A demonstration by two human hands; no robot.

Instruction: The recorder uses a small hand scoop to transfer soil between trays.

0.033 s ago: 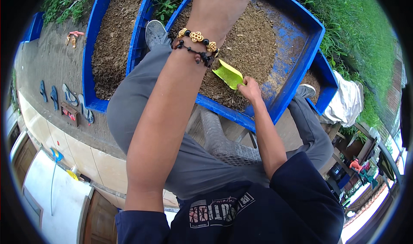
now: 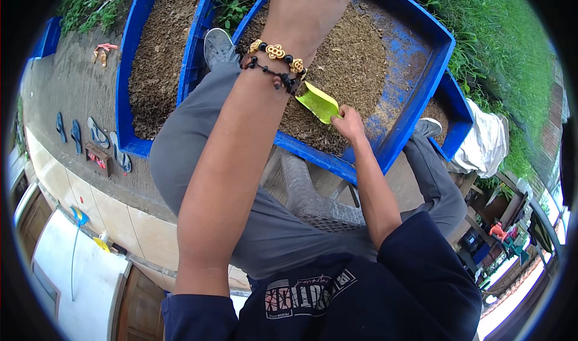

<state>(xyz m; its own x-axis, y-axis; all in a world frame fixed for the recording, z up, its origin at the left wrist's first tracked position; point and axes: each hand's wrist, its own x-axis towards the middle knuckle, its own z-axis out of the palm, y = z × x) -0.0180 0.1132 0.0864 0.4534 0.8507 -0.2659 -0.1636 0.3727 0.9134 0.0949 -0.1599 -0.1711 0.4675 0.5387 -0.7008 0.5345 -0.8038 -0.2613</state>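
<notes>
My right hand is closed on the handle end of a yellow-green scoop. The scoop is over brown, crumbly, soil-like material in a large blue tray, near the side closest to me. My left arm crosses in front of the tray, with beaded bracelets round the wrist. Of my left hand, the back shows large at the top edge; its fingers are cut off by the frame, so what they hold, if anything, cannot be seen. The left forearm hides part of the tray.
More blue trays of brown material stand at the left and right. Sandals and a small box lie on the paving. A white sack sits by the grass. A grey woven seat is under me.
My right hand and the scoop have shifted very slightly to the left. The left arm looks unmoved.
</notes>
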